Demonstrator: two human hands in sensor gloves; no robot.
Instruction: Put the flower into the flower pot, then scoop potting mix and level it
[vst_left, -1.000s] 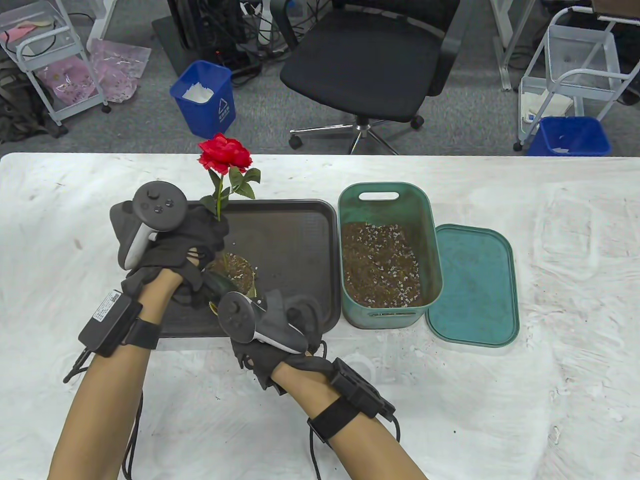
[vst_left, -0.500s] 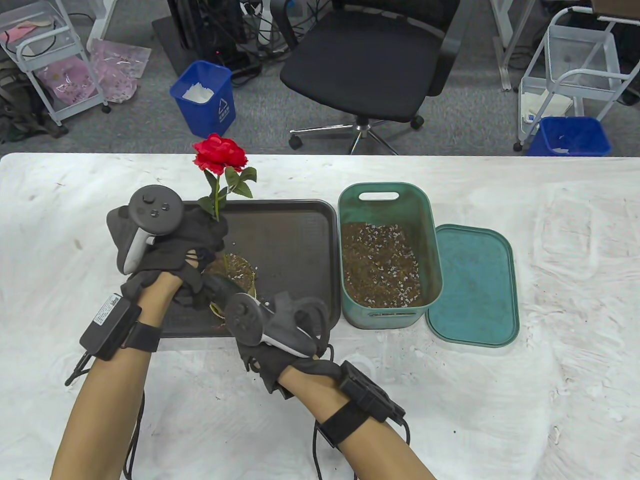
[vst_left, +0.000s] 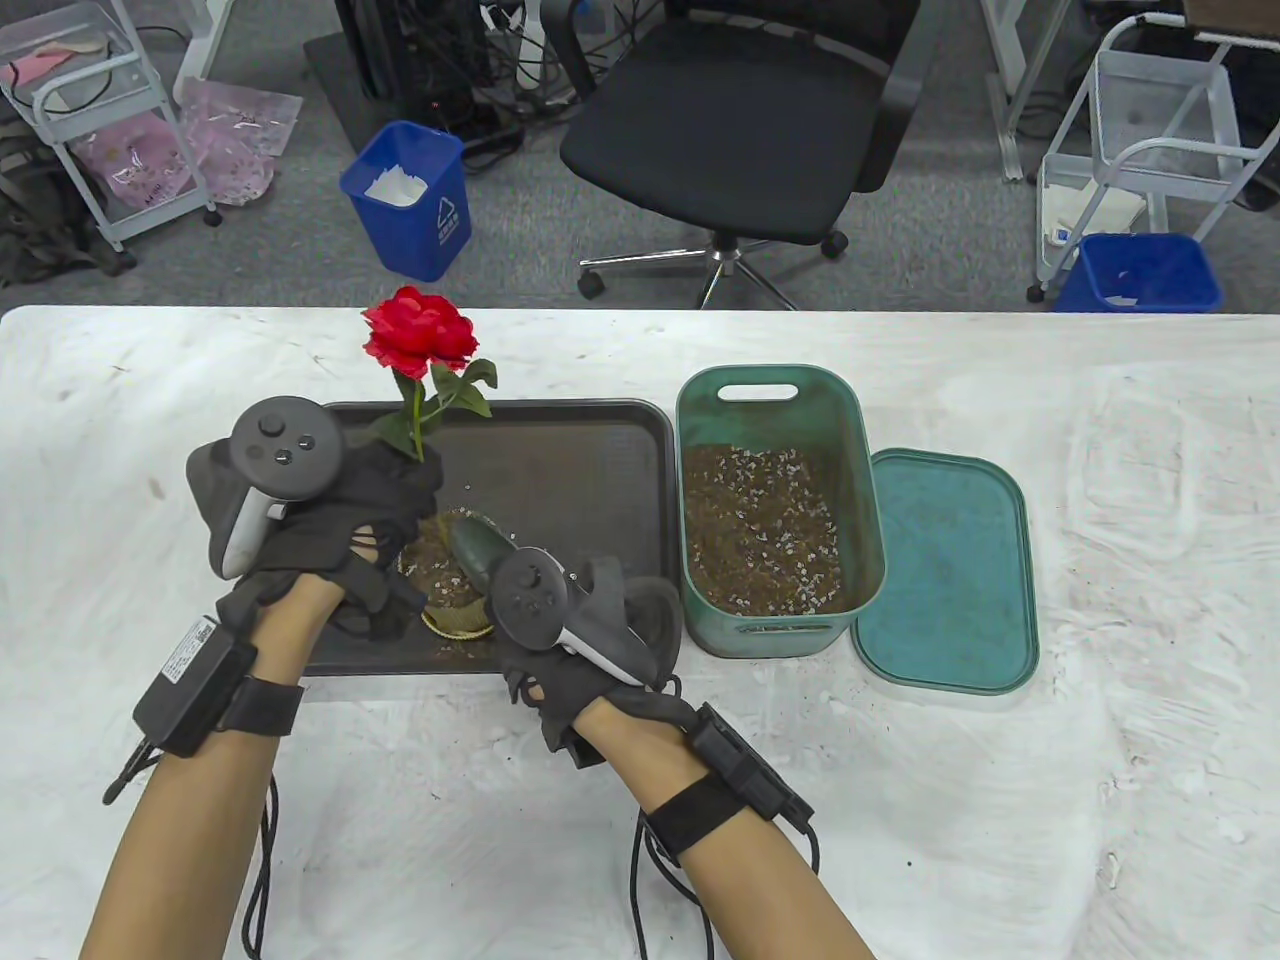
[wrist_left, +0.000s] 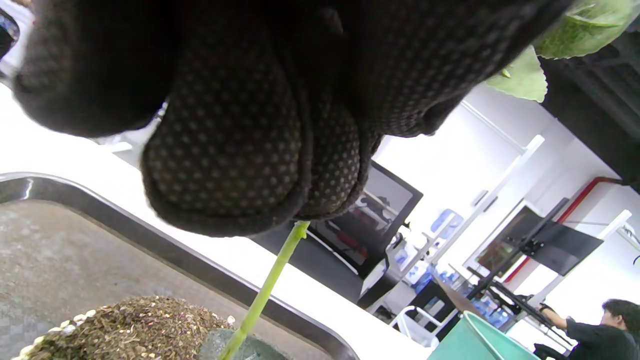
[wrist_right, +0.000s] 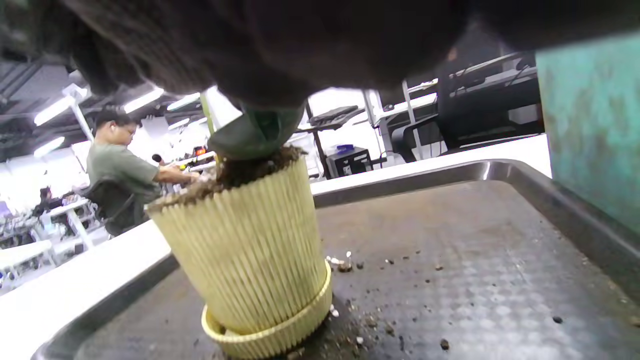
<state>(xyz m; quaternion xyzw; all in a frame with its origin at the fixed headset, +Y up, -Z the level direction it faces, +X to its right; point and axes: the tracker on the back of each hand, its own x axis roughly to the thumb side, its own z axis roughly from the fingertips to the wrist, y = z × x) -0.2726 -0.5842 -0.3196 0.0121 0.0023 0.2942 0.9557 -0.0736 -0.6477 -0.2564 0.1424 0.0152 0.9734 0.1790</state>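
A red flower (vst_left: 419, 329) stands in a ribbed yellow pot (wrist_right: 250, 250) on a dark tray (vst_left: 590, 470). My left hand (vst_left: 390, 490) pinches its green stem (wrist_left: 270, 282) just above the soil. The pot (vst_left: 450, 590) is heaped with potting mix (wrist_left: 130, 320). My right hand (vst_left: 590, 640) grips a green scoop (vst_left: 475, 545), whose blade (wrist_right: 257, 132) lies on the mix at the pot's top. A green tub (vst_left: 775, 500) of potting mix stands right of the tray.
The tub's green lid (vst_left: 945, 575) lies flat to its right. Crumbs of mix (wrist_right: 370, 320) are scattered on the tray by the pot. An office chair (vst_left: 740, 130) and blue bins (vst_left: 410, 195) stand beyond the table's far edge.
My left hand and the flower have shifted left and toward me. My right hand has moved up and brought the scoop over the pot, onto the mix.
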